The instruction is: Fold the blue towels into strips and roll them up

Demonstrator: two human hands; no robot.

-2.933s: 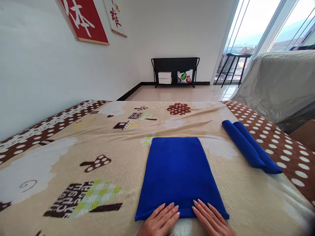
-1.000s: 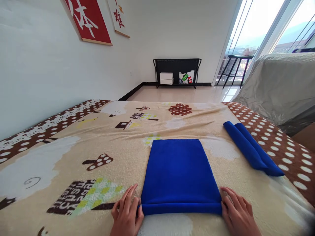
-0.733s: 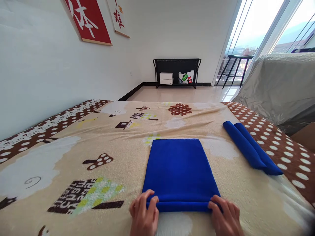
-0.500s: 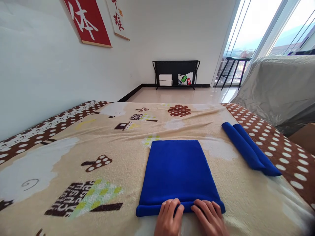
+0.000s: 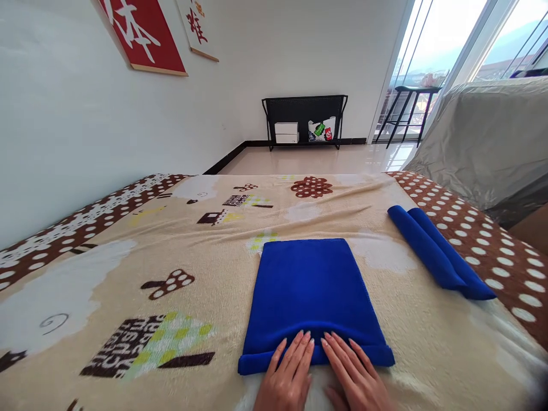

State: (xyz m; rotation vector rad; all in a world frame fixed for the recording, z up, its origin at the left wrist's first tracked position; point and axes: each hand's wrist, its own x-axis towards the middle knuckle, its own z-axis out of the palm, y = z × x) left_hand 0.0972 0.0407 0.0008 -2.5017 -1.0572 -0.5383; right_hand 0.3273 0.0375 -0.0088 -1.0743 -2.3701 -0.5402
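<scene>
A blue cloth (image 5: 306,285) lies flat on the patterned blanket, its near edge rolled into a narrow band. My left hand (image 5: 286,371) rests on the left-centre of that roll with fingers stretched forward. Beside it, my right hand (image 5: 353,371) lies on the roll's right-centre, fingers also extended. The fingertips of both hands reach just past the roll onto the flat cloth, which bulges slightly in front of them. Both thumbs are partly hidden. To the right lie two rolled blue cloths (image 5: 436,251) side by side, apart from my hands.
The cream blanket (image 5: 205,257) with brown dotted borders covers the bed. Beyond its far edge, a black rack (image 5: 303,114) with white boxes stands against the wall. A plastic-covered piece of furniture (image 5: 496,131) and a black stool (image 5: 406,114) are at the right.
My fingers, curled over the rolled edge before, have straightened and slid forward over it. The cloth in front of them has bunched up a little. The view has tilted slightly down.
</scene>
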